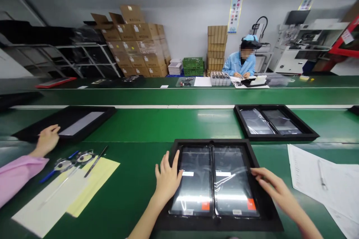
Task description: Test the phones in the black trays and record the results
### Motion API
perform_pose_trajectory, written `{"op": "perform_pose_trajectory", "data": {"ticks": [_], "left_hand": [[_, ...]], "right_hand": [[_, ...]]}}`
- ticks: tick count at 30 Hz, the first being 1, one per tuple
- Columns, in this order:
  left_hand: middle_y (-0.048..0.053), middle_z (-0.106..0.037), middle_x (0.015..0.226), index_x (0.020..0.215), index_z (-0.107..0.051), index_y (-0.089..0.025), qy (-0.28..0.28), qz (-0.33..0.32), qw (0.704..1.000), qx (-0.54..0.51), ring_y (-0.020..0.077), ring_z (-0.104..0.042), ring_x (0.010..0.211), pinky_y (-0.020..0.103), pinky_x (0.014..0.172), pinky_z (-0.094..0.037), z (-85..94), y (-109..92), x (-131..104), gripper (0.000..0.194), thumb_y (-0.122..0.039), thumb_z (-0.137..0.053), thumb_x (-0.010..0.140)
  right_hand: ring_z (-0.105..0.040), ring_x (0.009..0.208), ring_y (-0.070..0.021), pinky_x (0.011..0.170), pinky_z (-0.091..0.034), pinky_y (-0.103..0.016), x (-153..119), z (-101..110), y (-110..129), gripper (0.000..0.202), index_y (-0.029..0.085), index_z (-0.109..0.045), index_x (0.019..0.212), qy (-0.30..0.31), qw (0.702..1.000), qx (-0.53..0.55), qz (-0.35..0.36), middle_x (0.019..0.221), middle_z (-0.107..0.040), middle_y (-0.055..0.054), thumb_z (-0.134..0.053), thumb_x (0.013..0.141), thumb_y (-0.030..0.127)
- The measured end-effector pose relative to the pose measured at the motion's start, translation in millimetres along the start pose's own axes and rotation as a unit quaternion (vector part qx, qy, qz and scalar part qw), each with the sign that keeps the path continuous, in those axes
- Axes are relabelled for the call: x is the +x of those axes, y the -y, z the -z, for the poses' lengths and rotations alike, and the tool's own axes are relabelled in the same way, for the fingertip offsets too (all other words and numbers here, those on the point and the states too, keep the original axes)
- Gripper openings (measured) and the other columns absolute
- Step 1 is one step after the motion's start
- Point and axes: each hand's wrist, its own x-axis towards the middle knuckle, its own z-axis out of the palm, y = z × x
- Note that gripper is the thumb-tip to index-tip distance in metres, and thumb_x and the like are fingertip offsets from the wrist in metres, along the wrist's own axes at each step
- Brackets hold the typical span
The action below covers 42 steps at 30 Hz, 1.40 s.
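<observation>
A black foam tray [218, 224] lies on the green bench in front of me, holding two film-covered tablets side by side, the left tablet [193, 186] and the right tablet [234, 183]. Both screens are lit, each with a small white box and an orange square. My left hand [167, 175] rests with fingers spread on the tray's left edge and the left tablet's side. My right hand [273, 185] touches the tray's right rim with its fingertips, fingers apart and holding nothing.
Another tray [304, 136] with two tablets sits at back right. At left, a co-worker's hand [48, 138] reaches to a black tray [92, 129]. Papers [316, 179] lie right; yellow paper [108, 164], pens and cloudy round items lie left. A person in blue [231, 63] sits across.
</observation>
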Motion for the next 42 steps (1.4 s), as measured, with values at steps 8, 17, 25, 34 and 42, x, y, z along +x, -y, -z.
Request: {"op": "perform_pose_trajectory", "data": {"ticks": [8,17,25,34,42], "left_hand": [[0.011,-0.050,0.141,0.135,-0.053,-0.025,0.076,-0.035,0.983,-0.165,0.0270,-0.048,0.134,0.050,0.113,-0.040,33.5,22,25,0.043,-0.042,-0.034,0.100],[0.008,-0.065,0.126,0.125,-0.062,-0.018,0.151,-0.316,0.937,-0.014,0.0232,-0.059,0.118,0.039,0.101,-0.050,24.4,-70,80,0.041,-0.010,-0.040,0.091],[0.010,-0.070,0.107,0.113,-0.063,-0.016,0.111,-0.333,0.936,-0.027,0.0251,-0.062,0.105,0.046,0.101,-0.047,8.9,-84,72,0.038,-0.004,-0.043,0.083],[0.012,-0.069,0.114,0.113,-0.059,-0.015,0.057,-0.363,0.928,-0.059,0.0289,-0.058,0.115,0.052,0.106,-0.040,5.5,-78,67,0.026,-0.024,-0.046,0.093],[0.011,-0.068,0.099,0.106,-0.068,-0.018,0.058,-0.341,0.935,-0.079,0.0269,-0.057,0.096,0.044,0.086,-0.045,14.5,-67,73,0.050,-0.054,-0.035,0.098]], "right_hand": [[-0.038,0.133,-0.0401,0.105,-0.032,-0.066,32,-37,26,0.046,0.034,-0.059,0.137,0.101,0.952,-0.227,0.178,0.152,-0.036,-0.017,-0.064,0.093,0.047],[-0.043,0.125,-0.0316,0.109,-0.029,-0.054,83,-22,8,0.032,0.022,-0.067,0.119,0.047,0.959,-0.246,0.134,0.135,-0.050,-0.016,-0.056,0.099,0.043],[-0.042,0.125,-0.0322,0.108,-0.030,-0.055,102,-45,-12,0.022,0.027,-0.075,0.110,-0.049,0.951,-0.302,0.041,0.139,-0.049,-0.014,-0.059,0.097,0.035],[-0.043,0.124,-0.0323,0.109,-0.030,-0.055,95,-40,-8,0.026,0.025,-0.076,0.103,-0.059,0.963,-0.260,0.038,0.137,-0.050,-0.013,-0.052,0.100,0.036],[-0.043,0.121,-0.0300,0.100,-0.041,-0.050,93,-36,-17,0.041,0.026,-0.077,0.104,-0.062,0.979,-0.192,-0.010,0.130,-0.051,-0.013,-0.036,0.102,0.026]]}}
